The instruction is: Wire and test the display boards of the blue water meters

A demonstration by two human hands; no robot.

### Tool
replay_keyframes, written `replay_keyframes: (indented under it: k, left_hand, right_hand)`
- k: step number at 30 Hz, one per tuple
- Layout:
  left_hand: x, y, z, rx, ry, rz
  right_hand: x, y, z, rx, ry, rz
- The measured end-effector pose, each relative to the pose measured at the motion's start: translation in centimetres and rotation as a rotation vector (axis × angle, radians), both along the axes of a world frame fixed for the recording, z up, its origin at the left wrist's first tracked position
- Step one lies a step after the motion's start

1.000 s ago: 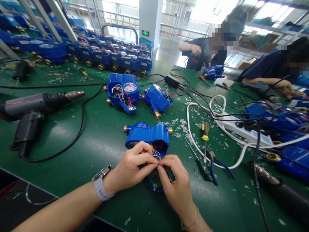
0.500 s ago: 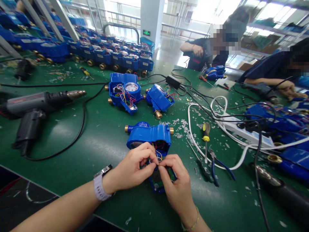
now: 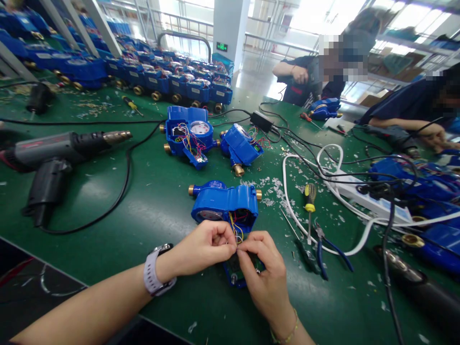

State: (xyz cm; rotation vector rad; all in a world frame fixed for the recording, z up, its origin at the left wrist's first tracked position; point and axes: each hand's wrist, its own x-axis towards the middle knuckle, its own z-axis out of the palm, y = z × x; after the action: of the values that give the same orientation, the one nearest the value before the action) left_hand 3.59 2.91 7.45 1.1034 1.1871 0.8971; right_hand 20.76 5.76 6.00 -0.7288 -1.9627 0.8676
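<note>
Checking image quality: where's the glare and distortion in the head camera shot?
In the head view, the windows blow out to white, the green bench mat shows a pale sheen, the wide lens tilts the uprights at upper left, and the coloured wires between the left hand and right hand are too fine to separate.

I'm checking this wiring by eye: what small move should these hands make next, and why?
Probably tuck the pinched wire ends down toward the circuit board. The left hand and right hand meet at the fine coloured wires, which rise loose from the blue water meter just above that board.
</note>
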Motion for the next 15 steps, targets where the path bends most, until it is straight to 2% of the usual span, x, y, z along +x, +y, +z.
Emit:
replay_keyframes:
  k: [4,9,11,15]
  left_hand:
    - [0.25,-0.03,-0.66,0.001,-0.039,0.027]
    - [0.47,-0.22,-0.22,0.112,0.014,0.023]
    - [0.34,-0.27,0.02,0.247,0.158,0.021]
    - [-0.23,-0.43,-0.26,0.699,0.507,0.106]
  right_hand:
    - [-0.12,-0.14,-0.30,0.057,-0.024,-0.020]
    - [-0.27,-0.26,-0.04,0.025,-0.001,-0.034]
    - [-0.20,-0.21,0.21,-0.017,0.015,-0.046]
    - [0.08,-0.01,0.23,-0.093,0.025,-0.054]
